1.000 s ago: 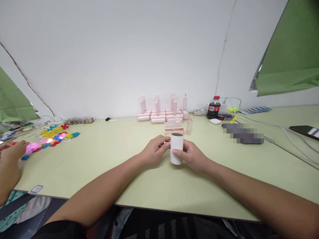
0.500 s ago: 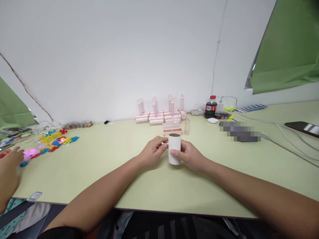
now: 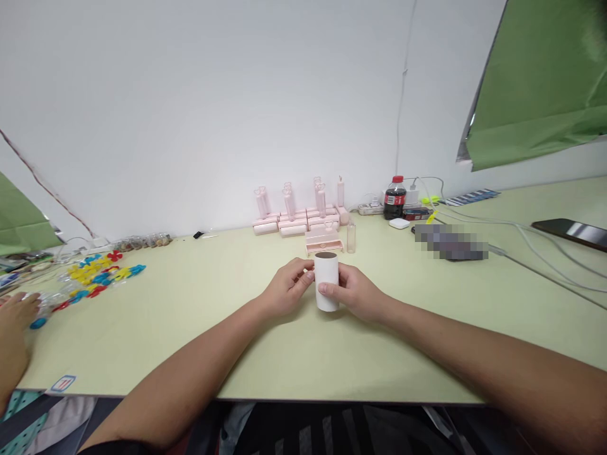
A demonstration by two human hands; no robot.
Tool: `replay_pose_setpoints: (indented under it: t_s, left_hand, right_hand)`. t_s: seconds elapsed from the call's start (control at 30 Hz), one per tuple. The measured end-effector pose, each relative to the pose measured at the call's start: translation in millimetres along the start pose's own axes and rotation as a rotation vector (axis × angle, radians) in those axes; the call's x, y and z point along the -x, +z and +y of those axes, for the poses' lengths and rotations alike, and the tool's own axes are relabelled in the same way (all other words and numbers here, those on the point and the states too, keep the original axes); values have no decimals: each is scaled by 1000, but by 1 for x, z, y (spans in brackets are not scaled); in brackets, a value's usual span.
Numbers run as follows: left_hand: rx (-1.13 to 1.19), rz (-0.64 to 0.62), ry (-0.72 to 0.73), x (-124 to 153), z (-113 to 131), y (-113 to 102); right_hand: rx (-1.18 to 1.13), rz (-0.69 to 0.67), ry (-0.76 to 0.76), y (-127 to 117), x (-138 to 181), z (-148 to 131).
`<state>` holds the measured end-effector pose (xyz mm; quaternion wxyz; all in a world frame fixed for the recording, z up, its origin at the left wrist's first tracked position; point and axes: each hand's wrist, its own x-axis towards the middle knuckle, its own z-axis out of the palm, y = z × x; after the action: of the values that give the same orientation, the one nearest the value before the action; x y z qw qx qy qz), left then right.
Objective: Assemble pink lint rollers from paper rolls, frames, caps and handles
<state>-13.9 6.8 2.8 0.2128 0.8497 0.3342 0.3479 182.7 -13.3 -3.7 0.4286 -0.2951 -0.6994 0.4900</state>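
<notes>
My right hand (image 3: 358,294) grips a white cylinder (image 3: 327,284), its thumb across the front and its fingers behind. The cylinder is upright, with a brown open-looking top, like a roll or a cardboard tube. At its left edge, my left hand (image 3: 290,285) has thumb and fingers brought together; what is between them, if anything, is hidden. Just beyond stand an open pink case (image 3: 325,243) and a clear pinkish tube (image 3: 351,237). Behind these are several shut pink cases (image 3: 294,226) with upright pink tubes (image 3: 288,203) on them.
A cola bottle (image 3: 394,199), a white box (image 3: 399,224), cables (image 3: 521,230) and a phone (image 3: 571,230) lie to the right, with a blurred dark object (image 3: 450,242). At left, another person's hand (image 3: 16,316) is beside colourful flower-shaped pieces (image 3: 95,272).
The camera view has turned slightly, so the scene sits a little further left. Both my hands keep their hold at the cylinder. The pink glow at the other person's hand is gone.
</notes>
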Motion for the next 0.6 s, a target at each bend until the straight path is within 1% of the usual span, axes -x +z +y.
replay_pose_setpoints:
  t_s: [0.4, 0.6]
  left_hand:
    - [14, 20, -11, 1, 3, 0]
    - [9, -9, -9, 1, 3, -1]
  right_hand:
    - [2, 25, 4, 2, 1, -2]
    - [4, 14, 9, 1, 1, -2]
